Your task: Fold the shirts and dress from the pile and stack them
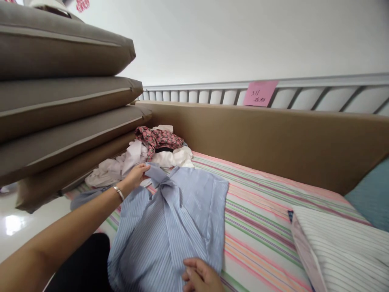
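A light blue striped shirt [148, 239] is spread on the bed, with a knotted strip of the same cloth near its top. My left hand [139, 173], a silver bracelet on its wrist, pinches the blue cloth at the collar end and lifts it a little. Low in the view, my right hand [203, 276] rests over the shirt's near part with its fingers curled in. Whatever lies between those fingers is hidden.
A heap of crumpled clothes [165, 140] lies beyond the shirt, beside stacked brown cushions [67, 97]. Folded striped cloth [352, 243] is on the right of the striped bedsheet [258, 227]. A brown padded board [258, 138] borders the bed; a pink note [260, 93] hangs above.
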Tool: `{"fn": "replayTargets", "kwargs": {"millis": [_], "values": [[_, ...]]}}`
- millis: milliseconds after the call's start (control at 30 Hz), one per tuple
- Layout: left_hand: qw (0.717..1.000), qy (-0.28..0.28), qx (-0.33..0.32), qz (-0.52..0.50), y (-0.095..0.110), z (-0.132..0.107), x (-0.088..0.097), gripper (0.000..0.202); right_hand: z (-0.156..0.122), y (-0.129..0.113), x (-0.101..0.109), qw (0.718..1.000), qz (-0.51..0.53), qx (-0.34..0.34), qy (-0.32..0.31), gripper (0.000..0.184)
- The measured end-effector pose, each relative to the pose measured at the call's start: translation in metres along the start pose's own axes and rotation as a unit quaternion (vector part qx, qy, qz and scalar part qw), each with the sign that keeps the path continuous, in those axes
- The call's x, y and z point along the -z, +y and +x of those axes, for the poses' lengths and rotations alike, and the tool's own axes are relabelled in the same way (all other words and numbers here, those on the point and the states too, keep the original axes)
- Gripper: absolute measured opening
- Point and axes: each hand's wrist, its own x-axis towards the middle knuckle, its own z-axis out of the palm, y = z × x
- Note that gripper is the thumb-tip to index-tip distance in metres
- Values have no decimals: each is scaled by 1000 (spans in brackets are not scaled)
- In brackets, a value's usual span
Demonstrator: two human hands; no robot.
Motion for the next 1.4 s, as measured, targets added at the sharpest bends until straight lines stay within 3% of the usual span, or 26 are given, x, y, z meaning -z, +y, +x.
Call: {"fn": "replayTargets", "kwargs": {"millis": [67,133,233,300,400,533,633,767,900,1033,1167,1267,1400], "values": [[999,-24,-7,-21,3,-31,-1,12,-4,-3,-1,1000,9,-5,0,49],[997,-51,1,-50,-8,-67,-6,14,-8,-7,-2,1000,19,1,2,51],[987,-70,62,-127,-46,-122,-10,14,-14,-12,-4,1000,14,15,3,53],[976,-39,134,-165,-75,-152,-9,16,-17,-16,-5,1000,1,12,-1,56],[960,-12,214,-178,-103,-179,0,24,-21,-21,-5,1000,-16,-4,3,61],[956,-52,238,-163,-99,-173,16,17,-22,-23,-7,1000,-25,-3,9,60],[955,-19,257,-146,-86,-150,19,15,-23,-24,-9,999,-28,-1,16,57],[959,16,242,-144,-74,-135,7,6,-22,-27,-10,999,-30,25,29,49],[967,-38,184,-171,-68,-159,-16,14,-22,-29,-16,985,-88,116,96,46],[969,-62,169,-167,-65,-191,-41,25,-21,-29,-37,936,-197,246,155,63],[982,-71,138,-104,-67,-203,-54,21,-8,-36,-58,912,-248,275,179,66],[989,-82,110,-60,-66,-198,-50,20,13,-48,-61,912,-237,283,175,61],[988,-143,57,-4,-58,-168,-27,26,39,-76,-52,940,-155,259,158,44]]}}
